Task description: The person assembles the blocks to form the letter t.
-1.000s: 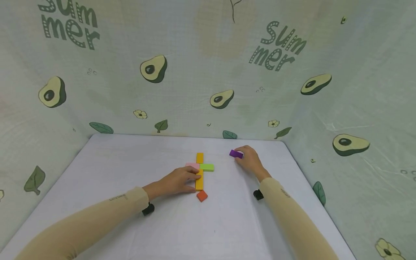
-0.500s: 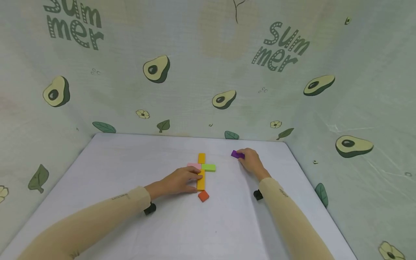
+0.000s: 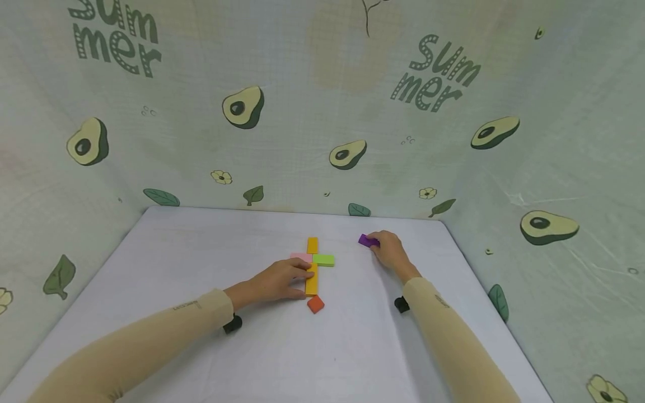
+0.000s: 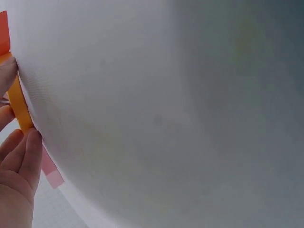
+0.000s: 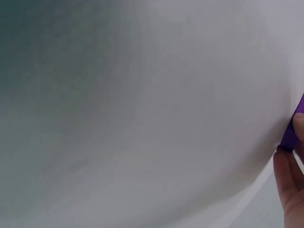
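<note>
My left hand grips the long orange-yellow block from its left side. In the left wrist view, the thumb lies near one end of that block and the fingertips at the other. Just beyond it, a pink block and a light green block lie side by side, with a short yellow block behind them. A red-orange block sits turned like a diamond at the near end. Farther right, my right hand pinches a purple block between thumb and fingers.
All the blocks are on a white-covered table. Behind and at both sides hangs a pale cloth printed with avocados and leaves. Black wrist cameras sit under both sleeves.
The head view has shifted slightly. My right fingers have come a little farther over the purple block and cover more of it. The left hand keeps its place on the long yellow block.
</note>
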`<state>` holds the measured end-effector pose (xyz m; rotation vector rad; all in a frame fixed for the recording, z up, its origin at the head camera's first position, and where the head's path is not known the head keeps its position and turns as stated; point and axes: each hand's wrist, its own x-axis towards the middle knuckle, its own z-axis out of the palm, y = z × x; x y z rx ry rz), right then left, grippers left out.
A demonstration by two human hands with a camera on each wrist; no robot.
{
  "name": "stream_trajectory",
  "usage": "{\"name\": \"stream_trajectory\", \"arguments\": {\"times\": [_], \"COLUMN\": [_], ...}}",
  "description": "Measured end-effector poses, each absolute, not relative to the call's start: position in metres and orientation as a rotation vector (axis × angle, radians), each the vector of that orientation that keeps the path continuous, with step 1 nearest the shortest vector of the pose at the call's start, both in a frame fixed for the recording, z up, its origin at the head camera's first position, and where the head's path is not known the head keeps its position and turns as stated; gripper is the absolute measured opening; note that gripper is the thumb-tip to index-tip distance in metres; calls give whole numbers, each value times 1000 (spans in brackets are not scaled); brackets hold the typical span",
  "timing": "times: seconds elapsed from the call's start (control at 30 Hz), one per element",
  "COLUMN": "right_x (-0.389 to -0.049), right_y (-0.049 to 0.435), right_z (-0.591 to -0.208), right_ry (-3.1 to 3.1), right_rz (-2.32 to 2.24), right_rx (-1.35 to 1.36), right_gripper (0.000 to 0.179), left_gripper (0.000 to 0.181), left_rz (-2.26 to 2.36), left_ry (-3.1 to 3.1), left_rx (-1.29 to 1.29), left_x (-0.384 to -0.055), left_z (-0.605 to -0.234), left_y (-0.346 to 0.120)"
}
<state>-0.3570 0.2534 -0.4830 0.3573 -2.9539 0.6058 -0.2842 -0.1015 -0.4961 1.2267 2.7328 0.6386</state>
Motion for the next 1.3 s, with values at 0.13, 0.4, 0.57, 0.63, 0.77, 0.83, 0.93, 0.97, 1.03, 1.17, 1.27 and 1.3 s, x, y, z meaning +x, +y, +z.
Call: {"name": "stream_trajectory", "arguments": {"times": [0.13,0.4,0.57,0.63,0.77,0.83,0.93,0.97,1.03,1.17,1.27,1.3], "right_x": [-352,-345,-339,-335,-325,-320,-312,-309,-304,-292,-284,-282], "right_y": [254,257,257,257,254,253,250,250,248,247,244,243], "right_z": [-483,-479,-477,-476,-474,-474,-474,-474,-474,-473,-472,-472], "right_ry": [-2936,-2942,-2946,-2936,-2926,-2919,-2898,-2889,-2877,-2869,-2873,-2872], "right_rz": [603,626,648,655,682,688,690,693,696,696,693,698], "right_rx": [385,426,444,465,502,526,572,586,612,652,677,687], "right_gripper": [32,33,32,32,32,33,33,33,33,34,35,35], "left_gripper": [60,59,58,58,59,59,59,58,58,58,59,59], "left_rz": [626,645,643,643,630,622,627,627,633,631,634,635], "left_ry": [2737,2735,2737,2737,2743,2749,2751,2752,2749,2745,2740,2740], "left_rx": [1214,1213,1225,1233,1231,1221,1221,1226,1240,1233,1222,1220], "left_x": [-285,-283,-283,-283,-284,-283,-282,-282,-281,-281,-282,-282], "left_z": [-498,-496,-495,-496,-497,-497,-495,-494,-493,-493,-493,-493], "left_y": [-101,-100,-100,-100,-101,-101,-102,-102,-102,-101,-100,-100]}}
